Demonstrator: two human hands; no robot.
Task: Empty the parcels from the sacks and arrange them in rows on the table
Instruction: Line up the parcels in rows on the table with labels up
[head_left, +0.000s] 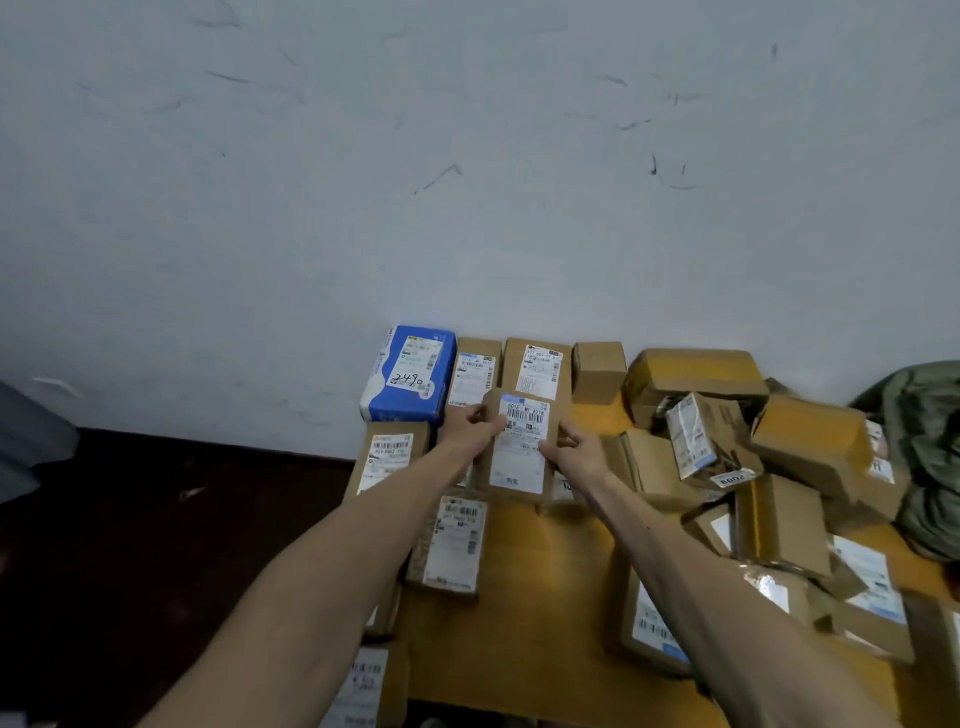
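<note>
Gripping a labelled box (519, 457), fingers (556, 446) of left hand (470, 428) and right hand (576, 457) curled round it, the person seems midway — rows (452, 545) begun on the desk (545, 597), a jumbled pile (779, 457) left.

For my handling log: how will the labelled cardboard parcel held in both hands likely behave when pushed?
The cardboard parcel is probably stiff: its edges look straight. Likely light: left hand and right hand hold it by fingertips. Flat-sided, so it should slide, not roll.

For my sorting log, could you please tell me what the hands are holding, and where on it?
One brown labelled parcel, between both hands: left hand on its left edge, right hand on its right edge.
</note>
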